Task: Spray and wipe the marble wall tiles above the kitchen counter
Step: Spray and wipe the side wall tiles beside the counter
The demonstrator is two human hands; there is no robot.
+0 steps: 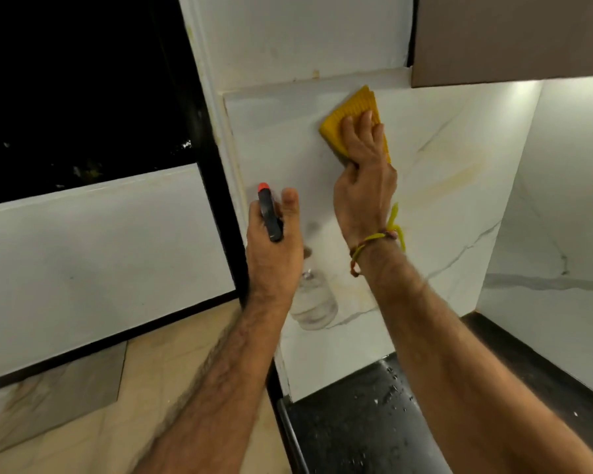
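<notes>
White marble wall tiles with grey and yellowish veins rise above the black kitchen counter. My right hand presses a folded yellow cloth flat against the upper part of the tile, fingers spread over it. My left hand grips a clear spray bottle by its black trigger head with an orange nozzle, held close to the wall at the tile's left edge. The bottle's body hangs below my hand, partly hidden by my wrist.
A brown upper cabinet hangs just above and right of the cloth. A dark window opening with a black frame lies to the left. Water droplets speckle the counter. The side wall meets the tiled wall in a corner at right.
</notes>
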